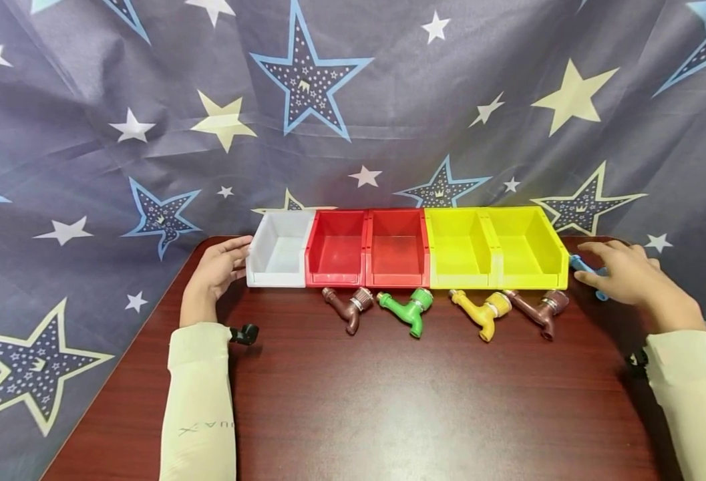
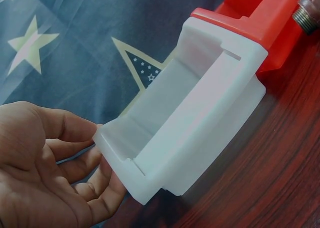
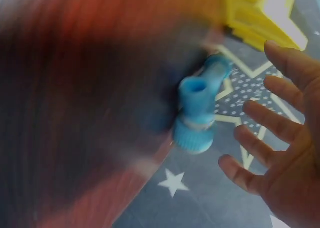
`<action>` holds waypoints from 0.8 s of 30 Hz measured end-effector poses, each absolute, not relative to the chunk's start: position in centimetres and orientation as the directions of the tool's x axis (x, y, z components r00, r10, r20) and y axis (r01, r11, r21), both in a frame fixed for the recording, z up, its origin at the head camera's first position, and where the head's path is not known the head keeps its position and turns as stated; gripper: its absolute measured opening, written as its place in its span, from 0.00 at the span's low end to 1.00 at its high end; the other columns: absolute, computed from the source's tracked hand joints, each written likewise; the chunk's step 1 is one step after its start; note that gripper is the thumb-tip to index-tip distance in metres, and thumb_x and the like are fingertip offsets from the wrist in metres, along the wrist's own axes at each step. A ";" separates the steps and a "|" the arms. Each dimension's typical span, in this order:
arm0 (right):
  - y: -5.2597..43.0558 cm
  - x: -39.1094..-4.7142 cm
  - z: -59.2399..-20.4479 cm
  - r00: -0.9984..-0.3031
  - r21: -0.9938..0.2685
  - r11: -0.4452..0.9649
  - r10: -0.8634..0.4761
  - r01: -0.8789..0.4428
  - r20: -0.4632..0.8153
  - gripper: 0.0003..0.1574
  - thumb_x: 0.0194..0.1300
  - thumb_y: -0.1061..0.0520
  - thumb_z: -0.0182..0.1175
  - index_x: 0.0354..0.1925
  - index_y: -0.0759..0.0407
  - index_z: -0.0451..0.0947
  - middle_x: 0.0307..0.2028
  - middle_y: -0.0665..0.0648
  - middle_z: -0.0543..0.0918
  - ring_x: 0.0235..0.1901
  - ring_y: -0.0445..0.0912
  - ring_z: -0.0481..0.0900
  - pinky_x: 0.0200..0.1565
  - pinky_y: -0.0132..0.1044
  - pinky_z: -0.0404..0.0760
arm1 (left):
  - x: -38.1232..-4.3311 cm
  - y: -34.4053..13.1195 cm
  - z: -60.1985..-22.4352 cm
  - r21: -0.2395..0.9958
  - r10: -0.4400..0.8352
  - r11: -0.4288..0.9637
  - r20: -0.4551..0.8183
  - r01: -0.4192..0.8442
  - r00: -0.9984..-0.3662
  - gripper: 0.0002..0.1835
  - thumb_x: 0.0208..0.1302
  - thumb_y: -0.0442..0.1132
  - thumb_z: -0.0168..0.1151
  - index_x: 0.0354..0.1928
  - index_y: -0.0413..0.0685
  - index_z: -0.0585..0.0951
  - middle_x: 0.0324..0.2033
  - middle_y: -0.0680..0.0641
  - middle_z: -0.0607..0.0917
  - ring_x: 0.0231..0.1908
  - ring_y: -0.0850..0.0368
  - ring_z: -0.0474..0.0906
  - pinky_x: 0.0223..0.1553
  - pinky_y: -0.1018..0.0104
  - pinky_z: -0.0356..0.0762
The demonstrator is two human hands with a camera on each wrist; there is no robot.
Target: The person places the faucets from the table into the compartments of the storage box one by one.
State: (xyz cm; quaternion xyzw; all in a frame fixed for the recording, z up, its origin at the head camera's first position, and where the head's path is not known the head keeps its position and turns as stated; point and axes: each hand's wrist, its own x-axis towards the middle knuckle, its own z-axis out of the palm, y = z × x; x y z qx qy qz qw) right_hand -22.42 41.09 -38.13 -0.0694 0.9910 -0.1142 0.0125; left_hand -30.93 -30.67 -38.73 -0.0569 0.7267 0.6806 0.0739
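My left hand [image 1: 213, 268] rests against the left wall of a white bin [image 1: 277, 279], the end one in a joined row. In the left wrist view, the fingertips [image 2: 95, 133] lie along the outer side of that white bin [image 2: 200, 123]. On the far right, my right hand [image 1: 632, 274] hovers over a blue tap [image 1: 578, 262], partly covering it in the head view. From the right wrist, the blue tap [image 3: 196, 106] shows in full, with the spread fingers [image 3: 270, 120] apart from it.
Right of the white bin stand red bins [image 1: 336, 279] and yellow bins [image 1: 527, 280]. Before them lie a brown tap [image 1: 349, 309], a green tap [image 1: 408, 309], a yellow tap [image 1: 483, 312] and another brown tap [image 1: 540, 312] on the wooden table [image 1: 353, 414]. A star-patterned cloth [image 1: 389, 100] hangs behind.
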 end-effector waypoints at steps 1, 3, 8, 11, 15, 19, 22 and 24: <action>41.3 -22.5 -38.2 -0.989 -0.218 0.966 -0.148 -0.140 -0.018 0.42 0.73 0.43 0.61 0.71 0.67 0.62 0.65 0.81 0.63 0.55 0.82 0.60 0.42 0.72 0.64 | -31.0 -30.8 -38.9 0.981 0.018 0.071 -0.183 -0.181 -0.983 0.27 0.78 0.35 0.55 0.75 0.39 0.67 0.48 0.53 0.85 0.45 0.58 0.81 0.48 0.60 0.78; 41.8 -22.5 -38.4 -0.986 -0.190 0.969 -0.166 -0.157 -0.031 0.42 0.73 0.42 0.62 0.71 0.68 0.63 0.64 0.81 0.63 0.54 0.82 0.61 0.41 0.70 0.66 | -31.2 -31.0 -39.3 0.982 0.018 0.069 -0.178 -0.176 -0.984 0.27 0.78 0.36 0.55 0.75 0.40 0.67 0.49 0.52 0.84 0.45 0.58 0.81 0.48 0.60 0.78; 42.8 -23.0 -39.2 -0.972 -0.150 0.963 -0.232 -0.226 -0.022 0.43 0.67 0.40 0.68 0.67 0.65 0.68 0.63 0.79 0.67 0.54 0.80 0.65 0.41 0.68 0.68 | -31.4 -31.3 -39.8 0.983 0.019 0.072 -0.173 -0.171 -0.985 0.27 0.78 0.37 0.55 0.75 0.42 0.68 0.52 0.50 0.83 0.47 0.57 0.80 0.50 0.60 0.77; 43.5 -23.3 -39.9 -0.958 -0.134 0.948 -0.288 -0.287 0.017 0.39 0.62 0.42 0.72 0.63 0.61 0.73 0.60 0.75 0.72 0.54 0.77 0.67 0.42 0.70 0.69 | -31.4 -31.3 -39.9 0.981 0.013 0.070 -0.180 -0.178 -0.984 0.26 0.78 0.37 0.55 0.75 0.42 0.69 0.49 0.53 0.84 0.46 0.58 0.80 0.51 0.59 0.76; 44.5 -23.6 -40.7 -0.937 -0.121 0.929 -0.342 -0.348 0.071 0.33 0.56 0.48 0.76 0.56 0.59 0.79 0.56 0.72 0.77 0.52 0.73 0.71 0.43 0.70 0.72 | -31.2 -31.0 -39.6 0.980 0.017 0.059 -0.190 -0.188 -0.982 0.27 0.78 0.36 0.55 0.75 0.42 0.68 0.46 0.55 0.84 0.45 0.58 0.80 0.51 0.58 0.76; 45.1 -23.9 -41.1 -0.906 -0.116 0.903 -0.397 -0.415 0.146 0.29 0.47 0.55 0.78 0.49 0.59 0.82 0.50 0.68 0.81 0.47 0.67 0.76 0.43 0.64 0.75 | -30.7 -30.6 -38.7 0.980 0.031 0.041 -0.198 -0.197 -0.980 0.27 0.78 0.34 0.54 0.75 0.39 0.66 0.47 0.52 0.85 0.44 0.58 0.81 0.52 0.57 0.76; 45.1 -24.1 -41.2 -0.889 -0.108 0.888 -0.427 -0.447 0.165 0.28 0.43 0.58 0.77 0.47 0.58 0.83 0.48 0.65 0.82 0.45 0.62 0.78 0.44 0.59 0.74 | -30.3 -30.4 -38.2 0.979 0.036 0.030 -0.203 -0.202 -0.978 0.28 0.77 0.33 0.54 0.75 0.37 0.65 0.48 0.51 0.84 0.43 0.58 0.81 0.53 0.56 0.75; 45.2 -24.2 -41.2 -0.894 -0.103 0.891 -0.427 -0.442 0.134 0.28 0.44 0.58 0.77 0.47 0.57 0.83 0.47 0.64 0.83 0.44 0.59 0.77 0.42 0.56 0.75 | -30.2 -30.4 -38.0 0.979 0.042 0.024 -0.205 -0.204 -0.978 0.28 0.77 0.32 0.54 0.76 0.36 0.64 0.48 0.50 0.85 0.44 0.57 0.81 0.53 0.56 0.75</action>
